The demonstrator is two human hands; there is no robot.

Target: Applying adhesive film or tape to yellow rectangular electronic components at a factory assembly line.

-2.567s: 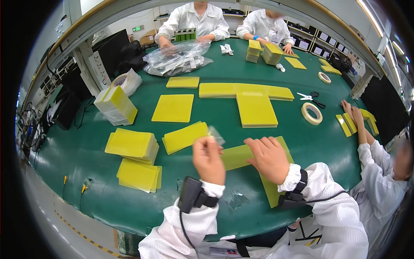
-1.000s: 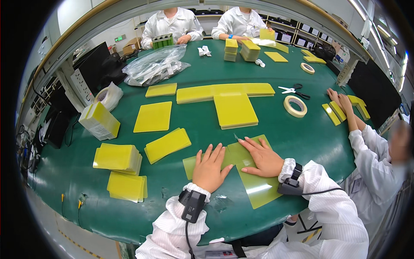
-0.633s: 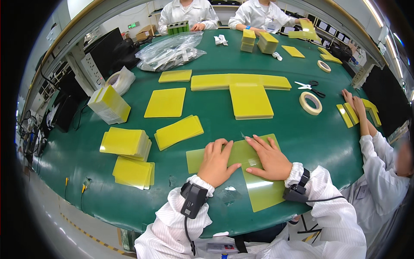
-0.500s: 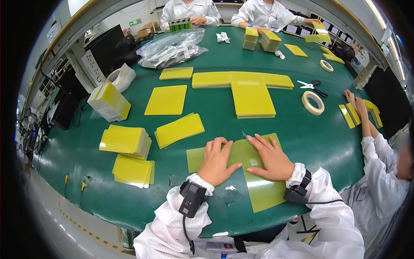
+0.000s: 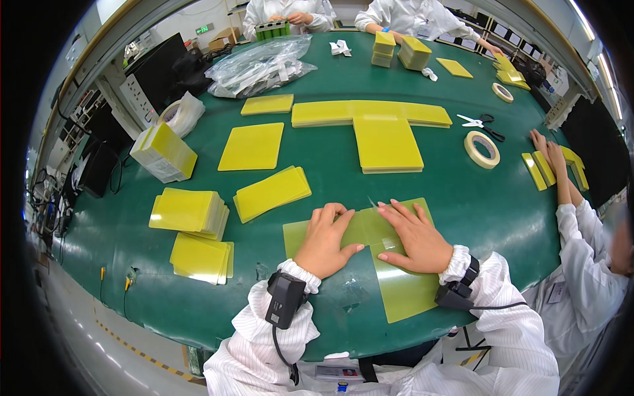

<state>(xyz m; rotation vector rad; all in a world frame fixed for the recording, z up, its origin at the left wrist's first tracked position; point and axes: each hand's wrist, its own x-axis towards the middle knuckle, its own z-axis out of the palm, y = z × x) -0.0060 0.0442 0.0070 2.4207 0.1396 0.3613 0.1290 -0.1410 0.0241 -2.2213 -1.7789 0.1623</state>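
In front of me a thin yellow-green strip [image 5: 296,232] lies crosswise on the table, and a larger yellow-green sheet [image 5: 406,300] runs from it toward me. My left hand [image 5: 323,243] rests on the strip's left part, fingers stretched, thumb pointing right. Over the place where the pieces meet, my right hand [image 5: 421,245] lies flat with fingers spread. A bit of clear tape [image 5: 389,244] shows between its thumb and forefinger. Another clear sliver [image 5: 372,201] sticks up beside the right fingertips. Neither hand grasps anything.
Beyond my hands lies a T-shaped stack of yellow sheets [image 5: 388,145]. Several yellow stacks [image 5: 183,210] stand on the left. Tape roll [image 5: 482,150] and scissors [image 5: 482,124] lie at right. Co-workers' hands [image 5: 547,148] work at the right edge and far side.
My left hand has shifted slightly left; my right hand stays nearly in place. The view has moved a little. At the far right, a co-worker has lowered a yellow piece to the table.
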